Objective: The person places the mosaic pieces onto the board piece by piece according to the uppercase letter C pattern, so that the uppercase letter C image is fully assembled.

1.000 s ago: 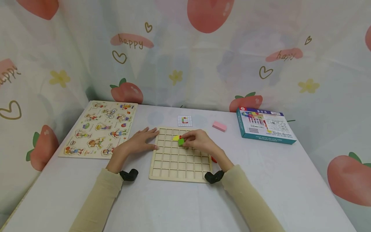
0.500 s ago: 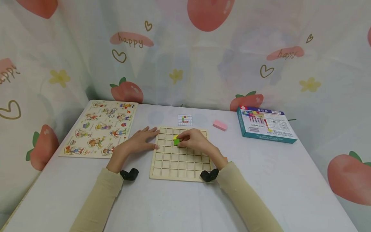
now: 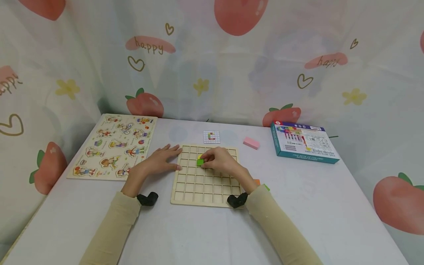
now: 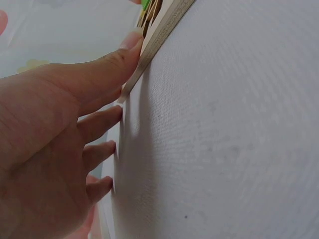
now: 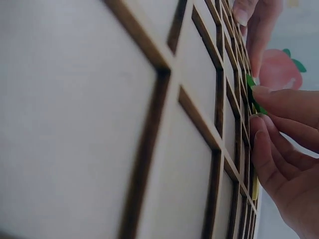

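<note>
The right hand (image 3: 220, 162) covers most of the green block (image 3: 200, 162) and yellow piece (image 3: 200, 156). The card (image 3: 211, 137) pattern is too small to read.

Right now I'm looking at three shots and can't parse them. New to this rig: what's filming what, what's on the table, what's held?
No machine here: a person works with bare hands and wears three cameras. The wide shot comes from the head. The close-ups come from the wrists.

On the table lies a wooden grid board. The left hand rests flat at its left edge, thumb against the rim. The fingers of the right hand pinch a green block at a cell, beside a yellow piece.

Around it: a picture puzzle board, a small pattern card, a pink block and a blue box.
</note>
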The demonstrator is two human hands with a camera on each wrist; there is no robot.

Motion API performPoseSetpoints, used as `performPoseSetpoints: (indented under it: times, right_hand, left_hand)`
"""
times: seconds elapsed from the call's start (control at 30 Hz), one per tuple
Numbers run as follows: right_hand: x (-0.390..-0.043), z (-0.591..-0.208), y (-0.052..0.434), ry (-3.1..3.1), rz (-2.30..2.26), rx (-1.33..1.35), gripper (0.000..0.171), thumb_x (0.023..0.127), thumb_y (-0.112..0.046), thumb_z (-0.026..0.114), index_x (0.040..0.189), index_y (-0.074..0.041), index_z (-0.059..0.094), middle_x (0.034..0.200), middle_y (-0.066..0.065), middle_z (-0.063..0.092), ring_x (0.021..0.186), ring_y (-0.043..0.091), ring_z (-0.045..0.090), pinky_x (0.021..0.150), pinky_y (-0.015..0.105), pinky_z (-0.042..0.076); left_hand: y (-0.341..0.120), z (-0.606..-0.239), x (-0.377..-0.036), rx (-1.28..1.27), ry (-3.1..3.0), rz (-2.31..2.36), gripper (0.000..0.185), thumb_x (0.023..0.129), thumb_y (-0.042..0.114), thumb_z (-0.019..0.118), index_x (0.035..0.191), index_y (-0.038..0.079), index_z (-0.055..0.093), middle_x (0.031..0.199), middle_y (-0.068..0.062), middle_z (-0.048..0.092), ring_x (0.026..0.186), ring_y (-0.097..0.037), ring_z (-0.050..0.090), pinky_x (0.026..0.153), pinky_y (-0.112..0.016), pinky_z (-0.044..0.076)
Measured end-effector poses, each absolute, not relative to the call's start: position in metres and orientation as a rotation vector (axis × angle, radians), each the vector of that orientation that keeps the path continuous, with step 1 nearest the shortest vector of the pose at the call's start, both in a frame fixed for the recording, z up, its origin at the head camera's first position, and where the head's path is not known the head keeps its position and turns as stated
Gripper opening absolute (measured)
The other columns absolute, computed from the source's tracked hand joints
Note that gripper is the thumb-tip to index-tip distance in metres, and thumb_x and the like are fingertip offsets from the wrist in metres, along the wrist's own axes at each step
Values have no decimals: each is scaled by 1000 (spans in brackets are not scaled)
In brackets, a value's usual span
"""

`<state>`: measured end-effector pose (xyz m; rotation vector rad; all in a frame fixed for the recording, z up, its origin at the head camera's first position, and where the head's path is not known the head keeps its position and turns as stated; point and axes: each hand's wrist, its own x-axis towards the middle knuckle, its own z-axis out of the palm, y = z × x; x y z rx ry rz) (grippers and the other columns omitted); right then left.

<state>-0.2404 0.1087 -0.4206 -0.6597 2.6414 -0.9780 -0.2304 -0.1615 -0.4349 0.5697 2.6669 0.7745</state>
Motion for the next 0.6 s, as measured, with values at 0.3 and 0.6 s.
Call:
performPoseSetpoints:
  times: [0.3,0.6]
  right_hand:
    - [-240,-421,108,2617,-974,-655,29,88,-12,82,116,-5,77,91,2,71,78,11,60,68,22,50]
    - [-237,-416,119,2619,-980,-704,26,91,-11,78,117,-7,76,95,1,73,86,12,64,81,27,55]
  left_hand:
    - [-162,-436,-231,571,2672,772,80,97,42,70,161,10,34,171,-11,22,160,-41,6,129,-60,4]
    - [-160,-432,-228,577,2668,791,79,97,39,70,160,8,35,170,-13,23,159,-43,6,128,-61,4]
